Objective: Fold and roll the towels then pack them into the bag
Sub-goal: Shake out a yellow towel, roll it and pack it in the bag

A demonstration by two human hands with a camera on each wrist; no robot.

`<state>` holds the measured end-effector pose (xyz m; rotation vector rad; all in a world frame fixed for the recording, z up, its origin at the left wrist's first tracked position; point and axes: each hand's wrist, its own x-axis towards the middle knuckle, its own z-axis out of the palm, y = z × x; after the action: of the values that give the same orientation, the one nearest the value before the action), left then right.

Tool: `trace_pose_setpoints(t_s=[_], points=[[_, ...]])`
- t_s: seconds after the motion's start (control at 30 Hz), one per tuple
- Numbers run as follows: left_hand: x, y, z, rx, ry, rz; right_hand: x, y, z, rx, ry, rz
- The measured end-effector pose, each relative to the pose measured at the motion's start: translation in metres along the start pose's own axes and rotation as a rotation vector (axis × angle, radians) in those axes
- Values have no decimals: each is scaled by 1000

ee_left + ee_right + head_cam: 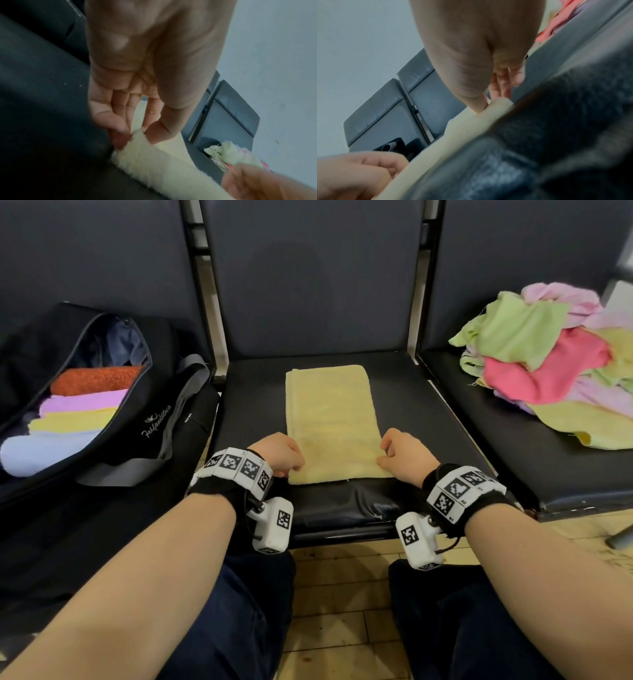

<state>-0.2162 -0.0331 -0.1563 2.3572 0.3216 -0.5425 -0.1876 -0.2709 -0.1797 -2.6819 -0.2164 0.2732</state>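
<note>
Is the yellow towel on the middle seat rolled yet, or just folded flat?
Folded flat, not rolled. The yellow towel lies as a long strip; the left hand and right hand pinch its near corners.

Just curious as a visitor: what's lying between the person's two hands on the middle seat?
The near end of the folded pale yellow towel spans it; the left hand and right hand pinch its corners, clearest in the head view.
</note>
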Motion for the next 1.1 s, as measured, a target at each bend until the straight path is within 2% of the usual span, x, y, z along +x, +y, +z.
trace_pose_setpoints(t_s=[0.1, 0.2, 0.27, 0.43, 0.6, 0.73, 1.03, 1.1], points=[[-3, 2, 5, 184, 42, 84, 0, -6, 1, -174, 97, -163], [-3, 3, 5, 238, 89, 174, -1, -11, 3, -184, -1, -186], [-4, 5, 5, 282, 49, 209, -2, -11, 1, -166, -58, -161], [-5, 6, 3, 392, 16, 199, -13, -14, -13, -94, -158, -171], [-11, 8, -1, 486, -42, 205, -18, -14, -19, -149, -249, -129], [-11, 5, 2, 543, -64, 197, -17, -16, -17, -229, -233, -173], [-3, 9, 11, 616, -23, 98, -15, -5, -14, -72, -178, -174], [-1, 10, 10, 638, -35, 115, -14, -4, -14, -43, -182, -159]])
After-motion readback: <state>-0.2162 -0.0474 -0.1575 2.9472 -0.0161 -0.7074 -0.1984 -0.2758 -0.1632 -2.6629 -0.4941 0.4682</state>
